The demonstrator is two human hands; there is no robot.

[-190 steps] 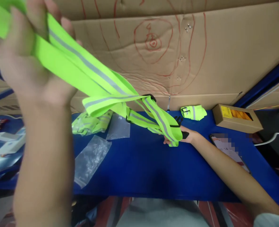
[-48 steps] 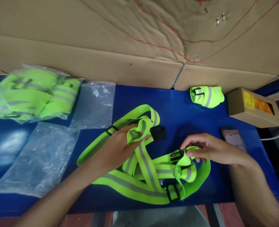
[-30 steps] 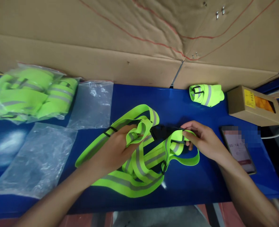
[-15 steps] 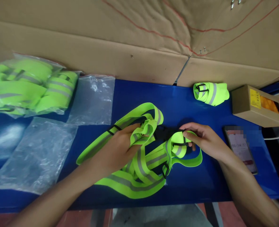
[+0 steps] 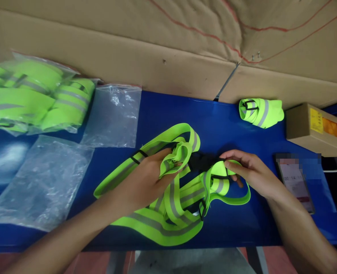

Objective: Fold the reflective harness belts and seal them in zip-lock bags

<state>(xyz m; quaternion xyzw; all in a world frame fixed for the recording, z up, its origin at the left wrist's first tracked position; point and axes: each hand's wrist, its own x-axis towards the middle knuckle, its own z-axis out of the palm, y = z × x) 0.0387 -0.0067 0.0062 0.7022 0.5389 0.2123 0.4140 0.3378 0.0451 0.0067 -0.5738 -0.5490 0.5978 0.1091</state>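
Observation:
A neon-yellow reflective harness [image 5: 174, 203] with grey stripes and black buckles lies in loose loops on the blue table [image 5: 185, 110]. My left hand [image 5: 151, 175] is closed around a bunched part of its strap at the middle; the fingertips are hidden behind the fabric. At the harness's right end, my right hand [image 5: 242, 165] pinches the strap by a black fitting between thumb and fingers. A dark piece of strap stretches between the two hands. One strap loop hangs down below the right hand onto the table.
Bagged neon harnesses [image 5: 34, 99] sit at the back left. Two clear plastic bags, a nearer bag [image 5: 45, 182] and a farther bag [image 5: 114, 118], lie flat beside them. A rolled harness [image 5: 261, 112], a cardboard box [image 5: 308, 125] and a phone [image 5: 295, 184] are on the right. Cardboard [image 5: 114, 64] lines the back.
The view has shifted slightly. Both hands keep their hold on the harness; the strap piece at the right hand has turned a little.

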